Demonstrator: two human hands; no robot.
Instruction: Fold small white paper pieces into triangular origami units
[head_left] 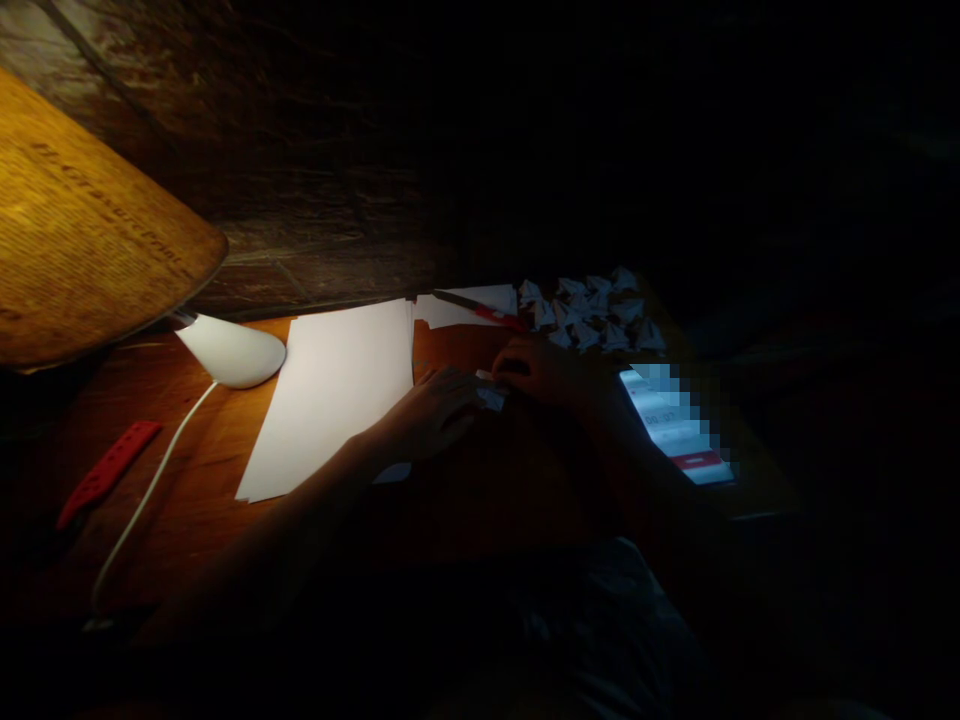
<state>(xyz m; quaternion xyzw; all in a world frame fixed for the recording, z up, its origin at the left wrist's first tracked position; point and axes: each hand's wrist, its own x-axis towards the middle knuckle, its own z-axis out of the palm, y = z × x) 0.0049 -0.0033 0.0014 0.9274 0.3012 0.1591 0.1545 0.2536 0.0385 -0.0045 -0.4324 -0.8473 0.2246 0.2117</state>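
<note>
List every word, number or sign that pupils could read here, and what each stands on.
"Print", on the lampshade; the letters before it are too blurred to read surely.
"00", on the phone; the digits after it are unclear.
The phone's other marks are too small or blurred to read.

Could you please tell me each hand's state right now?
Left hand: at the folded paper; grip unclear.
Right hand: also at the folded paper; too dark to tell.
</note>
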